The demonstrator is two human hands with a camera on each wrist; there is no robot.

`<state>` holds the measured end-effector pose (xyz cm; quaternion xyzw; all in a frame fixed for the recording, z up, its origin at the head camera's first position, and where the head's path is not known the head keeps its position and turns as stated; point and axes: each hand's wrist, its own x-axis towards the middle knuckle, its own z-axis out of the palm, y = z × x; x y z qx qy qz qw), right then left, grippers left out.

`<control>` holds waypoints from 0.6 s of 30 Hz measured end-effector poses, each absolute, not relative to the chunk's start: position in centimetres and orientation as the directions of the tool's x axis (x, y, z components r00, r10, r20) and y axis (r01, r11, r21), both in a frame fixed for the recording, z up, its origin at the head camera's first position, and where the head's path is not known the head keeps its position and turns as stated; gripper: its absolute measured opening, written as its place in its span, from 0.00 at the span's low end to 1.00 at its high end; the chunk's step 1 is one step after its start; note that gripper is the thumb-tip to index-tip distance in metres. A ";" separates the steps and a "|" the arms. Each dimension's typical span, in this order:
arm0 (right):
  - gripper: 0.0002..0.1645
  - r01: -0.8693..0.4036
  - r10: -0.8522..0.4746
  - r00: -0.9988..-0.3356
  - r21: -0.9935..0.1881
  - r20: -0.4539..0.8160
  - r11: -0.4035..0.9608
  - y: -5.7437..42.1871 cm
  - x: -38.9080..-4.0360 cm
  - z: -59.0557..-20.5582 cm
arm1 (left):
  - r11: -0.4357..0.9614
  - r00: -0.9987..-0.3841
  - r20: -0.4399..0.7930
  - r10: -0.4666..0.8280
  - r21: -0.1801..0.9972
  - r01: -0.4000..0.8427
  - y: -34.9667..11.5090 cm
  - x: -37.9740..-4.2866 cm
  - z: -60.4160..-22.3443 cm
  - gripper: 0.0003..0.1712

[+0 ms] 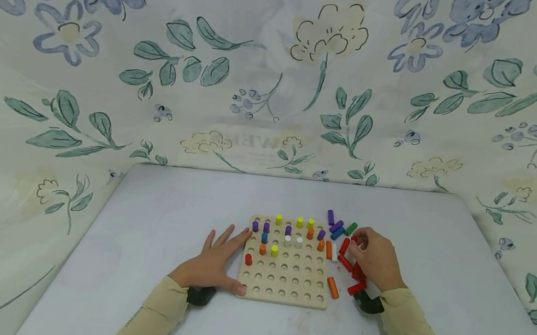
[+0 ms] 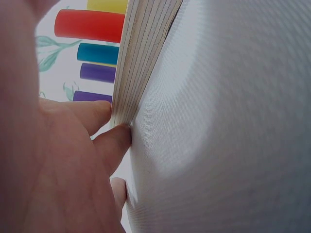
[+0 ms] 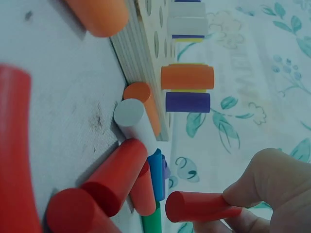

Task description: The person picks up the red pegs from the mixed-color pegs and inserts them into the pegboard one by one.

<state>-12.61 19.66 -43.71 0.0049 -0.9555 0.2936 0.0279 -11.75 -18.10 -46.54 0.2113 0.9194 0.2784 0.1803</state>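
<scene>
A wooden pegboard (image 1: 283, 282) with rows of round holes lies on the table, with purple, yellow, orange, white, blue and red pegs upright in some holes. My left hand (image 1: 213, 265) spreads its fingers at the board's left side, thumb at the near left corner and forefinger at the upper left edge. In the left wrist view, fingertips touch the board's layered side (image 2: 141, 58). Right of the board, my right hand (image 1: 375, 257) pinches a red peg (image 3: 199, 207) between thumb and fingers, raised above the loose pegs. One red peg (image 1: 248, 259) stands near the board's left edge.
Loose red pegs (image 1: 345, 263) lie beside and under my right hand. An orange peg (image 1: 332, 287) and a white peg (image 1: 335, 252) lie along the board's right edge. Purple, blue and green pegs (image 1: 351, 228) are farther back. A flowered cloth (image 1: 265, 83) hangs behind the table.
</scene>
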 end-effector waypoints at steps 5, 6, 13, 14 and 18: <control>0.17 -0.030 0.004 -0.998 -0.560 0.060 0.828 19.4 -12.4 -43.5 | 0.756 -0.845 -0.207 0.493 0.583 0.298 -18.1 -11.8 -46.6 0.74; 0.17 -0.034 0.002 -0.998 -0.559 0.063 0.829 19.4 -12.4 -43.5 | 0.755 -0.845 -0.206 0.494 0.583 0.300 -18.1 -11.8 -46.7 0.74; 0.16 -0.084 -0.030 -0.994 -0.547 0.108 0.833 19.0 -12.1 -43.3 | 0.750 -0.845 -0.201 0.496 0.589 0.301 -18.2 -11.8 -46.6 0.74; 0.16 -0.093 -0.036 -0.993 -0.545 0.115 0.833 19.0 -12.0 -43.3 | 0.750 -0.845 -0.201 0.496 0.589 0.300 -18.2 -11.8 -46.6 0.74; 0.15 -0.118 -0.052 -0.989 -0.538 0.138 0.835 18.7 -11.9 -43.3 | 0.752 -0.844 -0.201 0.497 0.585 0.304 -18.2 -11.8 -46.7 0.74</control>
